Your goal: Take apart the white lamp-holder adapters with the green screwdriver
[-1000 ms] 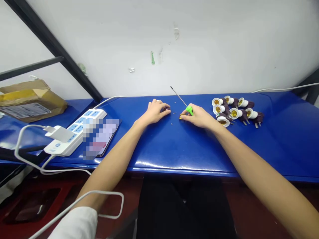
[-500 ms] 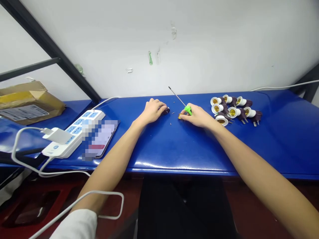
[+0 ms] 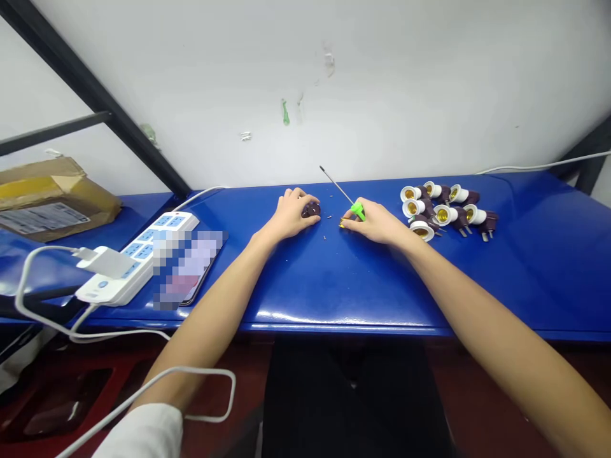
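Near the middle of the blue table, my left hand [image 3: 292,213] is closed around a dark brown part [image 3: 312,210], its fingers curled over the far side. To its right, my right hand [image 3: 372,221] holds a screwdriver by its green handle [image 3: 358,211], the metal shaft [image 3: 337,185] pointing up and left. The fingertips of that hand also pinch a small brass-coloured piece [image 3: 342,222]. Several tiny screws [image 3: 329,217] lie on the table between my hands. Right of my right hand stands a group of white lamp sockets with brown plugs [image 3: 443,215].
On the left, a white power strip [image 3: 112,289] with a charger [image 3: 111,261] lies beside a phone [image 3: 203,278]. An opened cardboard box [image 3: 48,210] is farther left, behind a black frame. White cables loop over the table's front edge [image 3: 344,327].
The dark brown part in my left hand shows more now, with its round face turned into view. My right hand and the screwdriver have hardly moved; the whole view has shifted slightly.
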`<state>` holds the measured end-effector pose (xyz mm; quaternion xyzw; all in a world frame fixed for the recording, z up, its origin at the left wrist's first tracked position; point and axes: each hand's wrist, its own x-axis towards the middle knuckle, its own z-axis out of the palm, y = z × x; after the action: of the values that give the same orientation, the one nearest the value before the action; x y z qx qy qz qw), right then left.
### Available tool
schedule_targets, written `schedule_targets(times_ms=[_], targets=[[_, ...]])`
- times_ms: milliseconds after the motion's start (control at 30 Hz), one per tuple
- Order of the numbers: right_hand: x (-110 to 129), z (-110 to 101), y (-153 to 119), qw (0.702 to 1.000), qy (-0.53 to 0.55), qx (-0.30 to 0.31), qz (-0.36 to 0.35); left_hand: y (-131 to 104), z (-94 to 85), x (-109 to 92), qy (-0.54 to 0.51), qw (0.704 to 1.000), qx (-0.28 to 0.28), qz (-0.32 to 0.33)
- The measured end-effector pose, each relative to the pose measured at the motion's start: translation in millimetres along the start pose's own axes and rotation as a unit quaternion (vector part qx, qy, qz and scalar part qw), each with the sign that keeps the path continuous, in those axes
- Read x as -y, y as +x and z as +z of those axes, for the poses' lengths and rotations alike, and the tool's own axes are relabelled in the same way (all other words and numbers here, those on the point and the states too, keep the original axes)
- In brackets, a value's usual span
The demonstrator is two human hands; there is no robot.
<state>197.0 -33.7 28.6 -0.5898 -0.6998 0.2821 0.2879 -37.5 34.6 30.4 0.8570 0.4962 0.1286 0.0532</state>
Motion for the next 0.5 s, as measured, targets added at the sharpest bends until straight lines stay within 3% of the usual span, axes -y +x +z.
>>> schedule_targets(times_ms=[500], targets=[[0.3,-0.4,1.4,1.0,-0.009,-0.004,-0.002,1.7,-2.7,3.9,0.01,0.997,-0.041,-0.06]])
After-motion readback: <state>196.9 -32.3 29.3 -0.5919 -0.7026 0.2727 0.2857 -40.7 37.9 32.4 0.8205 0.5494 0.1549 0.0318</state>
